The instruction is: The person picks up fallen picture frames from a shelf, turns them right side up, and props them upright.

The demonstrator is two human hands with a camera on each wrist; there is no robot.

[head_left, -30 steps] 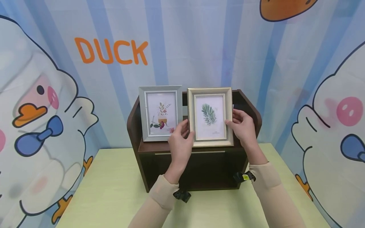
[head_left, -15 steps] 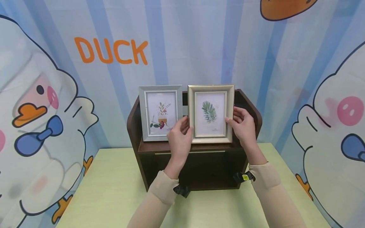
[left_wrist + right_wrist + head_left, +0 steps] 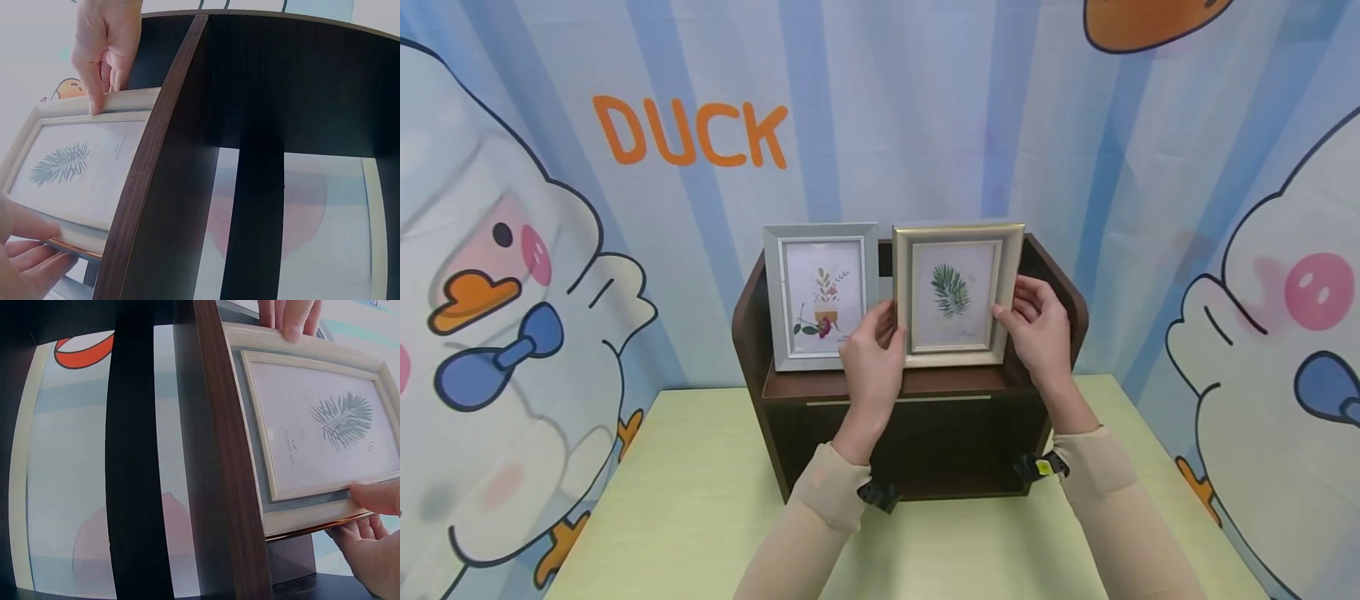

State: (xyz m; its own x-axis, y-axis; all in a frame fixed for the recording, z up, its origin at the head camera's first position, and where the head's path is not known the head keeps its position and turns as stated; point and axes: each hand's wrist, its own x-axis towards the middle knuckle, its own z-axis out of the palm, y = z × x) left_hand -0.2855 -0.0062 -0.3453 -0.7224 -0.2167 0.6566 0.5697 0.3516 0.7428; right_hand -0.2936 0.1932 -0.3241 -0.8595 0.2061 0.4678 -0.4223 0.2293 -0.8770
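A gold picture frame [image 3: 958, 358] with a green leaf print stands on or just over the upper shelf, held from both sides. At its left edge my left hand [image 3: 872, 371] pinches it, thumb in front and fingers behind. My right hand [image 3: 1041, 329] grips the right edge the same way. In the left wrist view the frame's lower end [image 3: 87, 240] is partly hidden by the shelf board. Beside it on the left stands a silver-grey picture frame [image 3: 777, 333] with a flower-pot print, close to my left knuckles.
The dark brown two-tier shelf [image 3: 760, 325] stands on a pale yellow-green table [image 3: 685, 500]. Its raised side panels [image 3: 1063, 304] flank the frames. Behind hangs a blue striped curtain [image 3: 910, 125] with duck pictures. The open lower compartment [image 3: 955, 450] is below the frames.
Between my hands, the gold frame has moved back and slightly up, away from the upper shelf's front edge. My hands shifted slightly with it. The silver-grey frame stayed in place.
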